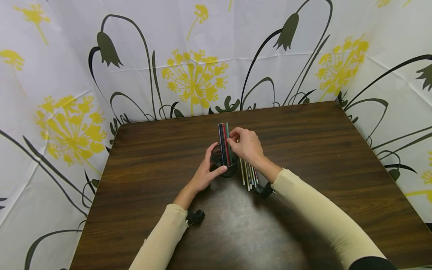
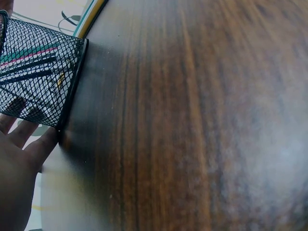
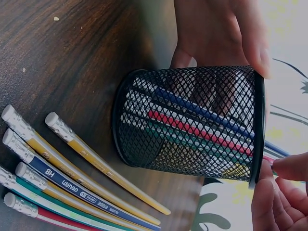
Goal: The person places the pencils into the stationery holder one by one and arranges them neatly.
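Observation:
A black mesh pencil cup [image 1: 230, 171] stands upright on the table, with several pencils [image 3: 202, 120] inside: dark blue, red and green ones among them. My left hand [image 1: 204, 171] holds the cup from the left, thumb near the rim; in the left wrist view its fingers [image 2: 41, 144] reach to the cup's base. Above the rim, my right hand [image 1: 248, 144] pinches a green pencil [image 1: 227, 130] at the right of the bunch. The fingertips partly hide that pencil. Loose pencils [image 1: 248, 174] with white erasers lie right of the cup, partly under the right forearm.
The dark wood-grain table [image 1: 152, 157] reaches to a flowered curtain [image 1: 216, 30] behind it. A small black camera sits on each wrist, at the left cuff [image 1: 195, 216] and the right cuff [image 1: 264, 190]. The loose pencils lie close beside the cup.

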A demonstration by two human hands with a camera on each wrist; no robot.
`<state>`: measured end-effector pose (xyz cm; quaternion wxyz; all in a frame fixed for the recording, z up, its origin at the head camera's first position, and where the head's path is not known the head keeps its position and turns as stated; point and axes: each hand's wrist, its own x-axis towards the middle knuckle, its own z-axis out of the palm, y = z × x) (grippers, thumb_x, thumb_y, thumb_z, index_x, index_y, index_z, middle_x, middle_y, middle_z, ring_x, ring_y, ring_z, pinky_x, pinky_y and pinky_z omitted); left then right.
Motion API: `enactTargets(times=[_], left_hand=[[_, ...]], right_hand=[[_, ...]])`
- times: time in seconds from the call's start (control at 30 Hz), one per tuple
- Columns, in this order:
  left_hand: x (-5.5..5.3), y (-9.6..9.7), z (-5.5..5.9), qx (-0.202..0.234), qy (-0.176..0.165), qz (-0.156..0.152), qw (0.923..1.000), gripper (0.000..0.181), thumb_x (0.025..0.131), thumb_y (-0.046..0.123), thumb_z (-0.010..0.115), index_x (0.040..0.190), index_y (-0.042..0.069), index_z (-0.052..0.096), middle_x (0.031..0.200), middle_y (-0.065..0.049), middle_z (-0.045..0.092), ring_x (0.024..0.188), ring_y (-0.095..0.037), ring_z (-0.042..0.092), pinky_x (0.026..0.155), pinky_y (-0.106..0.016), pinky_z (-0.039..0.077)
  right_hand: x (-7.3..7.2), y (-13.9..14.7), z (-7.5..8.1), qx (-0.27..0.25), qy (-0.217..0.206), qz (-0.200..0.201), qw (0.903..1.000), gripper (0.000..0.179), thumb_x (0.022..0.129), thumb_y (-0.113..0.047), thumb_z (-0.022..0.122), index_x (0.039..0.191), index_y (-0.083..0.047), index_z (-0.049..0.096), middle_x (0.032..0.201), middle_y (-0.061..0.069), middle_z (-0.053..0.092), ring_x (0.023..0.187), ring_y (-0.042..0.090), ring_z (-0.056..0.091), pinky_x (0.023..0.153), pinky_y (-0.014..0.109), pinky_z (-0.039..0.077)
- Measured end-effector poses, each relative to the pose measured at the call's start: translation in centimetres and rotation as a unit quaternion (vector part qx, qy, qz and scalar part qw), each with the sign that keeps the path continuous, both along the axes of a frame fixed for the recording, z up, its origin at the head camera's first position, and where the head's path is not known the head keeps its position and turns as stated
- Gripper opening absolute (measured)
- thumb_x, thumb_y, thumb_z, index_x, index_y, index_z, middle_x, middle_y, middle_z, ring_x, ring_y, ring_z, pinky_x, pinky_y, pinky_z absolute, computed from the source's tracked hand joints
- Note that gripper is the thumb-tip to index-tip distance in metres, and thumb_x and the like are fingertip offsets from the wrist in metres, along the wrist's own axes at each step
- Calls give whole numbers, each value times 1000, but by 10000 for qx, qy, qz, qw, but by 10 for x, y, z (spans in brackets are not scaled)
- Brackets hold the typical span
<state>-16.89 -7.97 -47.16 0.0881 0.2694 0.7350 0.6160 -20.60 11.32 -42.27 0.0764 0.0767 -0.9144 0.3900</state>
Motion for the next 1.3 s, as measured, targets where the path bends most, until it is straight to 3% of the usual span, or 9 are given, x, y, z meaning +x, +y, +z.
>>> enactTargets(times=[0.63,0.77,0.9,1.03,1.3], left_hand=[[-1,0,-1,-38,15,14,10000,79,92,1,62,154,8,13,148,-28,34,133,-43,36,105,-65,29],[-1,0,-1,-44,46,0,10000,79,93,2,62,154,7,13,148,-28,34,134,-43,36,104,-66,29],[0,0,-1,-67,76,5,9999,80,92,2,62,154,7,13,148,-28,35,134,-43,36,103,-67,30],[0,0,-1,-116,130,48,9998,80,91,2,63,154,8,14,147,-28,36,133,-43,37,103,-67,31],[0,0,-1,-119,196,27,9997,81,91,1,63,155,7,13,146,-28,35,133,-43,37,103,-65,31]], right_hand=[[-3,1,0,-9,-151,150,9998,16,90,-23,71,99,-9,71,82,-1,67,68,15,58,60,31,46],[-4,5,1,-397,-387,286,9981,15,92,-20,68,103,-8,70,85,1,68,65,13,64,58,30,49],[-8,15,-1,-816,-554,175,9950,14,95,-16,65,104,-7,70,85,4,70,62,18,68,56,30,52],[-12,32,-11,-844,-760,-82,9935,13,95,-16,64,101,-7,70,86,8,69,65,22,69,57,31,54],[-17,68,-50,-312,-1773,-299,9832,17,93,-22,67,98,-6,70,87,7,70,65,17,67,56,29,54]])
